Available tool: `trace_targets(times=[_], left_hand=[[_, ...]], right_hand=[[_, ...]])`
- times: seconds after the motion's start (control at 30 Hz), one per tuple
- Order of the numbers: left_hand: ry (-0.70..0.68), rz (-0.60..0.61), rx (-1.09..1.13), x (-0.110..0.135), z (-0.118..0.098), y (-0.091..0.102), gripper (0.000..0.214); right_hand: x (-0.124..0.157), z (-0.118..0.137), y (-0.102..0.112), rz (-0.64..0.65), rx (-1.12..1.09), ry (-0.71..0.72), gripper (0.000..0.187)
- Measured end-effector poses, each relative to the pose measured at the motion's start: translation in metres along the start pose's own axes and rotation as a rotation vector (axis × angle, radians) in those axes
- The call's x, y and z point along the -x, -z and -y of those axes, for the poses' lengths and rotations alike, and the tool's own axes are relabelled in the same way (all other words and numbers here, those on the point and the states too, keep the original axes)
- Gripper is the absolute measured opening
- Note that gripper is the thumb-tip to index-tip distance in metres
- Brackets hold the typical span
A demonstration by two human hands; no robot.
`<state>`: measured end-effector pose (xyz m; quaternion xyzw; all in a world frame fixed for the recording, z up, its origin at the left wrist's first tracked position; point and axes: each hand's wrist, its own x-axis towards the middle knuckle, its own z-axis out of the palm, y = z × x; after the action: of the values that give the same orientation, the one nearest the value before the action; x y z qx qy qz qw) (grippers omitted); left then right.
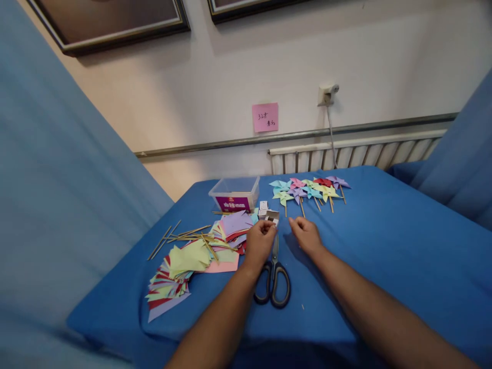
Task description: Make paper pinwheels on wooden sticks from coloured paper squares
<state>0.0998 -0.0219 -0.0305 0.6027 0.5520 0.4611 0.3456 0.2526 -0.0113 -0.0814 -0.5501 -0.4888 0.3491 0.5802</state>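
My left hand [260, 245] is closed in a pinch right by a small open white box [272, 216]; whatever sits between its fingertips is too small to make out. Across a narrow gap, my right hand [306, 234] hovers over the blue cloth with its fingers curled together, their contents hidden. Between my forearms lie dark-handled scissors [275, 277], blades pointing away from me. Loose coloured paper sheets [189, 259] spread left of my left hand, with thin wooden sticks [192, 236] among them. Several finished paper pinwheels [307, 190] on sticks rest beyond my right hand.
A clear plastic box [235, 192] with a purple label stands at the back of the blue-covered table [384, 246]. Blue curtains hang on both sides. Behind the table are a radiator [357, 154], a pipe and a plugged-in cord [330, 128]; a pink note [265, 117] is on the wall.
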Motion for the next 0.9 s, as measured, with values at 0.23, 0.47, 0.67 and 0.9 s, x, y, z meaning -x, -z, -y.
trace_targets(times=[0.23,0.47,0.67,0.9], left_hand=[[-0.036,-0.231,-0.245,0.005,0.008,0.065,0.016],[-0.056,-0.18,-0.668,-0.007,0.0,0.135,0.019],[-0.089,0.024,-0.962,-0.002,-0.013,0.138,0.019],[-0.343,0.416,-1.252,0.003,0.002,0.177,0.026]], right_hand=[[-0.022,-0.011,0.029,-0.045,-0.066,-0.141,0.041],[-0.009,-0.009,0.012,0.113,-0.018,-0.128,0.038],[-0.004,-0.009,0.006,0.226,0.043,-0.112,0.033],[-0.002,-0.01,0.007,0.273,0.094,-0.134,0.032]])
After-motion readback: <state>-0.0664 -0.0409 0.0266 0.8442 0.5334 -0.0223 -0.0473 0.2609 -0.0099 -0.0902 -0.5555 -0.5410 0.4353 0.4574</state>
